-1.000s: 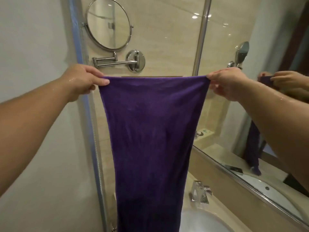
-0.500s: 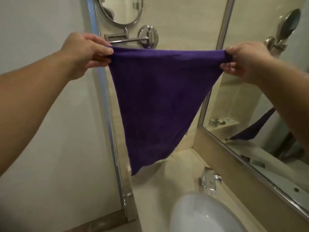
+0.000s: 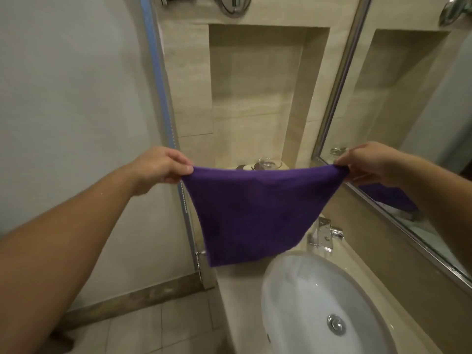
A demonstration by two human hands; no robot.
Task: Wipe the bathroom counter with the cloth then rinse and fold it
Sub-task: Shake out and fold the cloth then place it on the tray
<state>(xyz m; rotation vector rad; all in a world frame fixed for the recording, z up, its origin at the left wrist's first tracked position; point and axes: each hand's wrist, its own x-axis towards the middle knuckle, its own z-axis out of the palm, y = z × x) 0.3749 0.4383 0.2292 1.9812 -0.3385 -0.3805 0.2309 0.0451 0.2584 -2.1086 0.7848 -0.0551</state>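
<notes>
Cloth (image 3: 258, 213) held up in the air between both hands, over the far end of the surface (image 3: 242, 290) and the far rim of the sink (image 3: 301, 290).

Left hand (image 3: 159, 167): grip closed to a pinch on the cloth's top left corner, thumb on the near face, other fingers curled behind it. Right hand (image 3: 370, 162): same pinch on the top right corner, fabric bunched at the fingertips. No gap in either grip; both hold only the cloth.

Counts: one cloth, purple; two hands, bare forearms; one sink, white, oval, with one drain (image 3: 336, 323); one tap (image 3: 324, 232), chrome, behind the sink, just right of the cloth's lower edge. One mirror (image 3: 413, 123) on the right wall, showing a purple reflection below the right hand. One wall niche (image 3: 255, 98) straight ahead, with a glass dish (image 3: 269, 163) on its ledge, partly hidden by the cloth's top edge. Other items on the ledge too hidden to tell.

Orientation: cloth hangs vertical, face toward the camera. Top edge taut, running left-right, sagging slightly in the middle. That is the long axis. Sides taper inward going down. Bottom edge is shorter and slopes, lower at the left, higher at the right. Bottom corner hangs above the surface, contact not clear.
</notes>
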